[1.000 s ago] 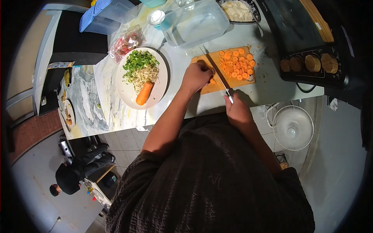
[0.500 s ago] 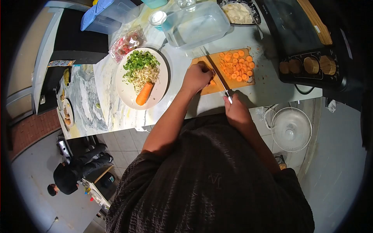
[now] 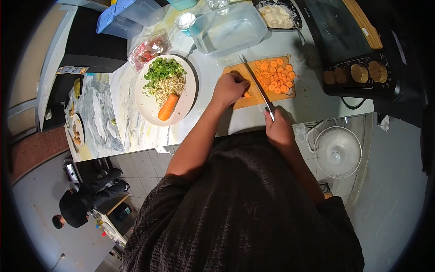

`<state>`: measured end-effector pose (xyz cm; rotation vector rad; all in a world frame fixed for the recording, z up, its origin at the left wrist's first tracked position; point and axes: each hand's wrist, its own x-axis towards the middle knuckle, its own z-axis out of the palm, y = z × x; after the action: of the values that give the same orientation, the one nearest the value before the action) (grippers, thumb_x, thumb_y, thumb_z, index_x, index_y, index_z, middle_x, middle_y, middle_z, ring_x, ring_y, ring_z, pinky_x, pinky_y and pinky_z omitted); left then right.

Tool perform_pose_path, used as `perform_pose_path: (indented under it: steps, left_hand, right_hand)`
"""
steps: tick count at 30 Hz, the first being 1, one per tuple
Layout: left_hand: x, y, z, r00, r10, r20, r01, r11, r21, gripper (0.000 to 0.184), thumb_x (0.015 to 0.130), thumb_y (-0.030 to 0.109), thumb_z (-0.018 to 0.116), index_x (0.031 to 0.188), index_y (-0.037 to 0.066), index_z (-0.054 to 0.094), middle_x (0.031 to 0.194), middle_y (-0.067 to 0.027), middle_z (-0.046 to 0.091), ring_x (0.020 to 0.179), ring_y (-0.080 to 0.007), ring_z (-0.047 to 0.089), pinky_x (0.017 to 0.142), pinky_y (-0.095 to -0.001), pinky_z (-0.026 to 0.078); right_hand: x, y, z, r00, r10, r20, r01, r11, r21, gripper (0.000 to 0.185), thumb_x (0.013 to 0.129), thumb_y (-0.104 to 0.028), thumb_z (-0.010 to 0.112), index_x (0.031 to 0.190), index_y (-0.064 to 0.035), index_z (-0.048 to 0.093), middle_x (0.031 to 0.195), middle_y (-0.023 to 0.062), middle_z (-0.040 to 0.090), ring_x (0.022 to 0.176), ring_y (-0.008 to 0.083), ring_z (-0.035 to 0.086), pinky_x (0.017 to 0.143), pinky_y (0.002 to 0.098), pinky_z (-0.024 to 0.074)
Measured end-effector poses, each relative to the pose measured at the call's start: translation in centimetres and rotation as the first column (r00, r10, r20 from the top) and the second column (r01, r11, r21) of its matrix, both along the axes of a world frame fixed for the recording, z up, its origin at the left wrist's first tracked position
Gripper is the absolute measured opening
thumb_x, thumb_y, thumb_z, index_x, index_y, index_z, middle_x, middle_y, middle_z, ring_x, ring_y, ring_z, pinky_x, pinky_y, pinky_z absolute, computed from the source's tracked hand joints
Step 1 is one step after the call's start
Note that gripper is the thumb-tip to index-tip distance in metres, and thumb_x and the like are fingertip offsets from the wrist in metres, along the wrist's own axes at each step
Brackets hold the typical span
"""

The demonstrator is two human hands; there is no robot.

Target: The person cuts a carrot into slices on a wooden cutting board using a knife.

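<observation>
My left hand [image 3: 229, 89] is on the wooden cutting board [image 3: 253, 102], its fingers closed over a piece of carrot [image 3: 247, 94] that mostly hides beneath them. My right hand [image 3: 280, 129] grips a knife [image 3: 258, 85] by its light handle, near the counter's front edge. The blade slants across the board, just right of my left fingers, its tip pointing away from me. Right of the blade lies a pile of round carrot slices [image 3: 276, 76]. To the left, a white plate [image 3: 141, 106] holds chopped greens [image 3: 164, 72], bean sprouts [image 3: 168, 89] and a peeled carrot [image 3: 168, 107].
Behind the board stand a clear plastic container [image 3: 229, 31], a white-lidded tub [image 3: 185, 22] and a dark tray of pale food [image 3: 277, 17]. A plastic packet [image 3: 148, 50] lies behind the plate. At right is an oven [image 3: 358, 59]; a fan [image 3: 337, 152] stands below. Another person [image 3: 74, 208] is at lower left.
My right hand and the knife have shifted slightly right, widening the gap between blade and left fingers. My left hand stays in nearly the same place on the carrot piece.
</observation>
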<state>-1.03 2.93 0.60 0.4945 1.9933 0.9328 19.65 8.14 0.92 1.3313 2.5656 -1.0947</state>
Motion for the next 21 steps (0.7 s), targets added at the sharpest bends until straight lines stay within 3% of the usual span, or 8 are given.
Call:
perform_pose_path:
  steps: [10,13,15,18,21]
  left_hand:
    - [-0.1,-0.2,-0.2,0.99,0.05,0.13,-0.06,0.995,0.077,0.023,0.089,0.015,0.065,0.078,-0.005,0.065,0.06,-0.005,0.059,0.049,-0.0108,0.054,0.048,-0.0253,0.041]
    - [-0.2,-0.2,-0.3,0.994,0.015,0.111,-0.021,0.999,0.048,0.023,0.089,0.016,0.065,0.078,-0.005,0.065,0.06,-0.0057,0.06,0.049,-0.0109,0.054,0.048,-0.0257,0.042]
    - [-0.1,-0.2,-0.8,1.0,-0.017,-0.021,0.017,1.0,0.014,0.026,0.086,0.021,0.065,0.075,-0.003,0.069,0.059,-0.0096,0.064,0.051,-0.0162,0.061,0.054,-0.0324,0.048]
    - [0.0,-0.2,-0.8,0.994,-0.05,-0.097,0.05,0.999,0.002,0.028,0.086,0.023,0.065,0.075,-0.002,0.071,0.059,-0.0107,0.064,0.052,-0.0182,0.062,0.056,-0.0339,0.049]
    - [-0.1,-0.2,-0.9,0.999,-0.015,-0.03,0.016,0.999,0.033,0.027,0.085,0.023,0.065,0.076,-0.002,0.071,0.059,-0.0108,0.064,0.053,-0.0191,0.063,0.057,-0.0341,0.05]
  right_hand:
    - [-0.4,0.3,0.9,1.0,0.014,0.01,-0.013,0.994,-0.107,0.044,0.099,-0.043,0.046,0.103,0.0005,0.053,0.088,0.0302,0.064,0.087,0.0516,0.06,0.077,0.0565,0.0477]
    - [-0.5,0.2,1.0,1.0,0.015,0.003,-0.015,0.99,-0.141,0.044,0.099,-0.042,0.046,0.103,0.0004,0.054,0.088,0.0299,0.064,0.087,0.0515,0.06,0.077,0.0567,0.0476]
    - [-0.5,0.4,1.1,1.0,-0.001,0.002,0.001,0.993,-0.116,0.044,0.098,-0.043,0.047,0.102,0.0002,0.054,0.089,0.0299,0.064,0.087,0.0513,0.06,0.077,0.0567,0.0475]
    - [-0.5,0.8,0.8,1.0,-0.012,0.016,0.014,0.991,-0.132,0.044,0.098,-0.043,0.047,0.102,0.0003,0.054,0.09,0.0299,0.064,0.089,0.0511,0.06,0.079,0.0566,0.0473]
    - [-0.6,0.7,1.0,1.0,-0.001,0.006,0.002,0.989,-0.149,0.045,0.098,-0.044,0.047,0.102,0.0006,0.054,0.091,0.0302,0.064,0.09,0.0511,0.06,0.079,0.0564,0.0471]
